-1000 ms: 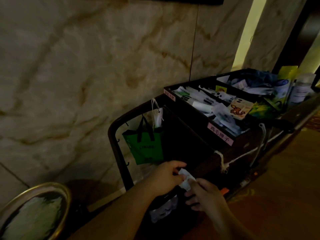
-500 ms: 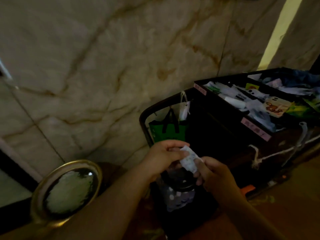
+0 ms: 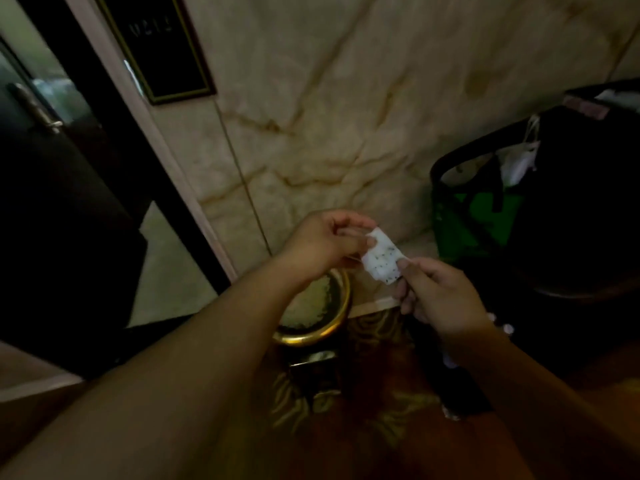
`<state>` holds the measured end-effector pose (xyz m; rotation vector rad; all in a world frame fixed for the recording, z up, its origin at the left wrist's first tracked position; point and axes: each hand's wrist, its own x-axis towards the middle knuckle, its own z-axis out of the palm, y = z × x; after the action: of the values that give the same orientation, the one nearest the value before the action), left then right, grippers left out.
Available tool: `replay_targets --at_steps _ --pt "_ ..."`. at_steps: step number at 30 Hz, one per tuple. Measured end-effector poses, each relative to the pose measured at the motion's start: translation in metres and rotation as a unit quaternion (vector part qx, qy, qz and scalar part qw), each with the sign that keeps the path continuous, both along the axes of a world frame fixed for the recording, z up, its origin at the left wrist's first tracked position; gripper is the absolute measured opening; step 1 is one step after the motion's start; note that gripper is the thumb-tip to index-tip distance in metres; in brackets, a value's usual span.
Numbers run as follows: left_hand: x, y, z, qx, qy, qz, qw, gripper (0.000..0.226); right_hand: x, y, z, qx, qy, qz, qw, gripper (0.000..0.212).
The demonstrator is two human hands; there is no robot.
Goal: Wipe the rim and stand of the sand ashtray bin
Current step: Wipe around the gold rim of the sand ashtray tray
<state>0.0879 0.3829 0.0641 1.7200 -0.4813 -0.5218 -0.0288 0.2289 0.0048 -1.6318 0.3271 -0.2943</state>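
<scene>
The sand ashtray bin stands on the floor against the marble wall, with a gold rim around pale sand; my left forearm covers its left side. Its dark stand shows just below the rim. Above the bin, my left hand and my right hand both pinch a small white cloth with dark specks, stretched between them. The cloth hangs apart from the rim.
A dark housekeeping cart stands to the right with a green bag and a white bag hanging on its handle. A dark door with a lever handle and a framed sign are on the left. Patterned carpet lies below.
The view has swung left from the cart to the bin, which now sits under my hands. Both hands still hold the white cloth, now spread wider between them.
</scene>
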Motion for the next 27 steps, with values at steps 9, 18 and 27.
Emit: replay_targets --at_steps 9,18,27 --pt "0.037 0.111 -0.039 0.083 -0.035 0.048 0.995 0.023 0.046 0.1 -0.046 0.004 0.048 0.05 0.998 0.043" --pt "0.081 0.14 -0.127 0.13 -0.045 0.063 0.988 0.017 0.085 0.128 -0.122 0.037 0.122 0.083 0.988 0.04" --pt "0.115 0.16 -0.239 0.188 -0.054 0.032 0.98 0.018 0.112 0.176 -0.226 0.066 0.21 0.064 0.973 0.026"
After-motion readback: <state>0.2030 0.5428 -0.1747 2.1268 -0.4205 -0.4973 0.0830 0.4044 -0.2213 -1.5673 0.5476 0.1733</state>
